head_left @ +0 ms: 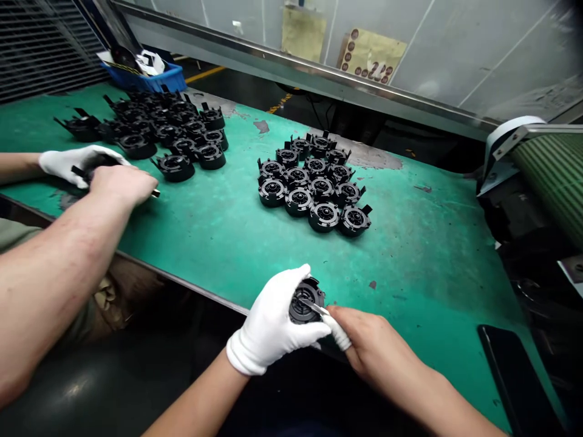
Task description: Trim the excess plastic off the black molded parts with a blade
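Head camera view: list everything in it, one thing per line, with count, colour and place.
table: one, green, across the middle
round parts, centre cluster: about fourteen, black, mid-table
round parts, far cluster: too many to count, black, upper left
bin: one, blue, far left corner
conveyor belt: one, green, right edge
phone: one, black, near right corner
co-worker's hands: two, one white-gloved, one bare, left, on a black part
held part: one, black, near edge
blade: one, metal, against held part
left hand: white glove
right hand: bare, taped finger

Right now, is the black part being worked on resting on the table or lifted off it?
Lifted. The gloved left hand holds the black round part at the green table's near edge; the right hand puts a thin blade to it.
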A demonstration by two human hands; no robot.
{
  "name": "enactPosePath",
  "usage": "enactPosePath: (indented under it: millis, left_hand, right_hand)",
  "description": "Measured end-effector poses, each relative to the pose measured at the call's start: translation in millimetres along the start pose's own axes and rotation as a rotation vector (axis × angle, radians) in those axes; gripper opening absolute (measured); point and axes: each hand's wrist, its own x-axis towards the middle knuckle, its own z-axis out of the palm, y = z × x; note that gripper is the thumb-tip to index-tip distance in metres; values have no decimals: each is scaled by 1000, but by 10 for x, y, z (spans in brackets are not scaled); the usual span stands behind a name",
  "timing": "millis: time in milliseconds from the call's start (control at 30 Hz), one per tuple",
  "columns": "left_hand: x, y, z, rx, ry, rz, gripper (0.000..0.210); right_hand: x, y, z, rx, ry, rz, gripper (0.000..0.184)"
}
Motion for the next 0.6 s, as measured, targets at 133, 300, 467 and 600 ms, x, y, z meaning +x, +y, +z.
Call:
enactPosePath:
  millis: [133, 300, 467, 600]
  left_hand:
    - [3, 20, -5, -17, -5, -13, 91]
    - [5, 6, -19, -10, -35, -3, 91]
    - [22, -12, -41, 0, -41, 36, 89]
    - [48, -8, -44, -5, -21, 90, 87]
  right_hand:
    - [38, 0, -59, -57, -73, -7, 32]
    - [-8, 12, -142, -108, -32, -21, 30]
    - [-25, -30, -286, -177, 20, 1, 29]
    - [3, -146, -325, -317, -19, 56, 40]
